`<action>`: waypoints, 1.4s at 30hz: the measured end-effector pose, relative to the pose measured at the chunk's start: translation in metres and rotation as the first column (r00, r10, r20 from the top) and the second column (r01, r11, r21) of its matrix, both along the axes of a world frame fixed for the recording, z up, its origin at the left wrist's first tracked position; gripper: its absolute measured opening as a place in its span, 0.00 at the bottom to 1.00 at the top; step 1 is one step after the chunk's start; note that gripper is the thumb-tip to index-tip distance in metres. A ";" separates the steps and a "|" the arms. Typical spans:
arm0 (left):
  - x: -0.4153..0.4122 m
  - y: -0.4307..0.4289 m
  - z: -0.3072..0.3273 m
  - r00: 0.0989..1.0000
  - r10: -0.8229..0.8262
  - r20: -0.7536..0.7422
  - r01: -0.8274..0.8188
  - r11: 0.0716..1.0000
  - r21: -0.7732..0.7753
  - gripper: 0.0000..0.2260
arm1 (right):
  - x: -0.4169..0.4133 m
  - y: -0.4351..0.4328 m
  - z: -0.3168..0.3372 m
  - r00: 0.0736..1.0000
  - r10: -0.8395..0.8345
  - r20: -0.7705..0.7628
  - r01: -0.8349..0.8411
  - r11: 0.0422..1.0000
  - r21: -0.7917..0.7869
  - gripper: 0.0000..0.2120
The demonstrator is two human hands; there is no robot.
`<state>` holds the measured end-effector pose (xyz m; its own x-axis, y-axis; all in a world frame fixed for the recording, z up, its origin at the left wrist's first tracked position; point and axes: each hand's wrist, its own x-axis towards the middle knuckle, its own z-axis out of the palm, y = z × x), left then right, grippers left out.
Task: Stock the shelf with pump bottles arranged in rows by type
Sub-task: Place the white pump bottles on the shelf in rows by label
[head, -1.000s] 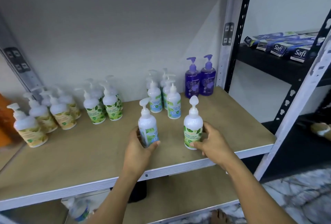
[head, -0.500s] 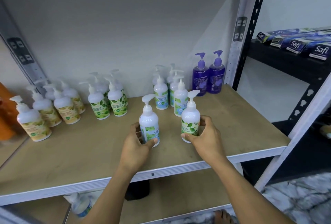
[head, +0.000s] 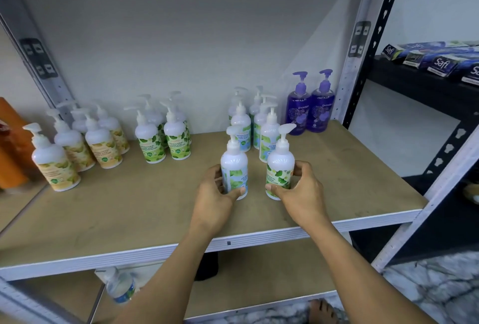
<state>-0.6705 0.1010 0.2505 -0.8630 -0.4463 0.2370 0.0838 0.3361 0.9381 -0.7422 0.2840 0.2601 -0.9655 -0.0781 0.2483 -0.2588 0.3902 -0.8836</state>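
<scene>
On the wooden shelf (head: 134, 209) stand two white pump bottles near the front. My left hand (head: 216, 195) grips the blue-and-green labelled bottle (head: 234, 165). My right hand (head: 302, 191) grips the green-labelled bottle (head: 280, 165). Both bottles stand upright on the board, right in front of a row of blue-labelled bottles (head: 268, 139). Further back are two purple bottles (head: 309, 111), a group of green-labelled bottles (head: 163, 139) and a group of yellow-labelled bottles (head: 75, 147) at the left.
Metal uprights (head: 355, 64) frame the shelf. A black rack (head: 420, 82) to the right carries blue boxes (head: 440, 61). Orange packs (head: 10, 147) sit at the far left. A water bottle (head: 120, 287) lies on the lower shelf.
Both hands have pushed their bottles back along the shelf, towards the blue-labelled row. The right bottle has turned, so its pump now points to the right.
</scene>
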 end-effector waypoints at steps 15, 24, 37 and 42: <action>-0.020 0.003 -0.012 0.994 -0.110 0.028 0.109 0.994 0.019 0.30 | 0.008 -0.007 0.000 0.998 0.057 0.010 -0.057 0.998 0.020 0.30; -0.022 0.007 -0.004 0.998 -0.047 0.030 0.049 0.997 -0.067 0.23 | 0.008 -0.008 -0.001 0.998 -0.012 -0.062 0.015 0.999 0.052 0.37; -0.020 -0.031 -0.003 0.992 -0.119 0.044 0.119 0.993 0.009 0.31 | 0.003 -0.001 -0.001 0.998 0.019 -0.065 -0.008 0.987 0.161 0.36; -0.043 -0.023 0.000 0.995 -0.098 0.007 0.098 0.995 -0.027 0.29 | -0.005 0.004 -0.001 0.997 -0.015 -0.076 0.025 0.991 0.132 0.27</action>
<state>-0.7139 0.0777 0.2505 -0.9036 -0.3527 0.2430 0.1124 0.3522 0.9292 -0.7469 0.2877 0.2589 -0.9463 -0.0964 0.3085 -0.3132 0.5088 -0.8019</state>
